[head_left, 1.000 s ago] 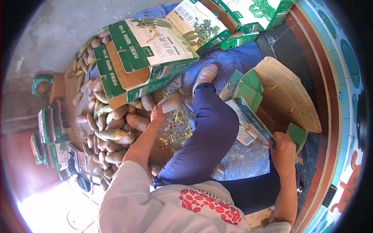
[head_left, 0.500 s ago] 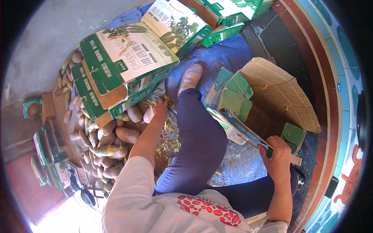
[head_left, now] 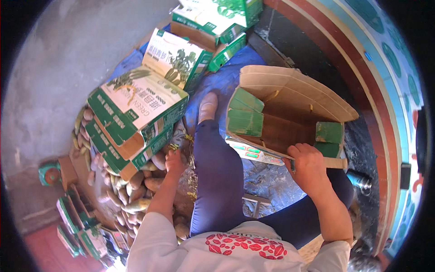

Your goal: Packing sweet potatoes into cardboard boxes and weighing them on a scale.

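My left hand is down at the edge of a heap of radishes, fingers curled around a radish that is mostly hidden by the hand. Yellow-green stalk stubs stick out by its fingertips. On the right, my right hand grips the near edge of an open cardboard box that is tilted toward me, its green inner flaps folded in. A small dark object shows beneath those fingers; its kind is not clear. The box's inside looks bare brown.
Green-and-white cartons stand stacked behind the heap, with more cartons at the far end. Blue sheeting covers the floor by my legs. A tiled wall edge curves along the right. Leaf scraps lie beside my left leg.
The open box has been turned and shifted left, so more of its inside faces me. My right hand moved left with its edge. My left hand has drawn slightly nearer. The view has swung right.
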`<state>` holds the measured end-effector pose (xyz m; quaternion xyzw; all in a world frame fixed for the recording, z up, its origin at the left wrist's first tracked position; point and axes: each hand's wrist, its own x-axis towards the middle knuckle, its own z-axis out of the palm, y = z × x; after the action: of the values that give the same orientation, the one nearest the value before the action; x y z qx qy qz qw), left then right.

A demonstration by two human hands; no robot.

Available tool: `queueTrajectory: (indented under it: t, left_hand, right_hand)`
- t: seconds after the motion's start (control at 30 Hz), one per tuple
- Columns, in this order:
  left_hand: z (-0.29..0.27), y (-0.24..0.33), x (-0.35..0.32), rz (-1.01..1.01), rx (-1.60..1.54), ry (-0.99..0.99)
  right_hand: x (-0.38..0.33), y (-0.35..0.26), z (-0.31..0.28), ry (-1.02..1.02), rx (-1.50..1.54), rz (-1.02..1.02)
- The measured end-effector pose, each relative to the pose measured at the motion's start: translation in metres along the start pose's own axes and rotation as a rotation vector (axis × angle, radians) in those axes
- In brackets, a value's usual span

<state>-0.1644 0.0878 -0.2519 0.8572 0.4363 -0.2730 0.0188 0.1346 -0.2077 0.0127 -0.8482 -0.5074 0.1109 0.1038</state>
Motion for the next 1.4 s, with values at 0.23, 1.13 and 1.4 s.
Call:
queueTrajectory:
  t: [0.23,1.13,1.4]
  left_hand:
    - [-0.06,-0.03,-0.056,-0.059,-0.545,0.305]
    - [-0.323,0.22,-0.104,0.887,-0.774,0.483]
    - [-0.3,0.263,-0.089,0.941,-0.422,0.216]
  right_hand:
    - [-0.005,0.003,0.005,0.043,-0.022,-0.042]
    - [-0.005,0.004,0.018,-0.015,-0.068,-0.069]
    - [-0.008,0.004,0.017,-0.051,-0.035,-0.079]
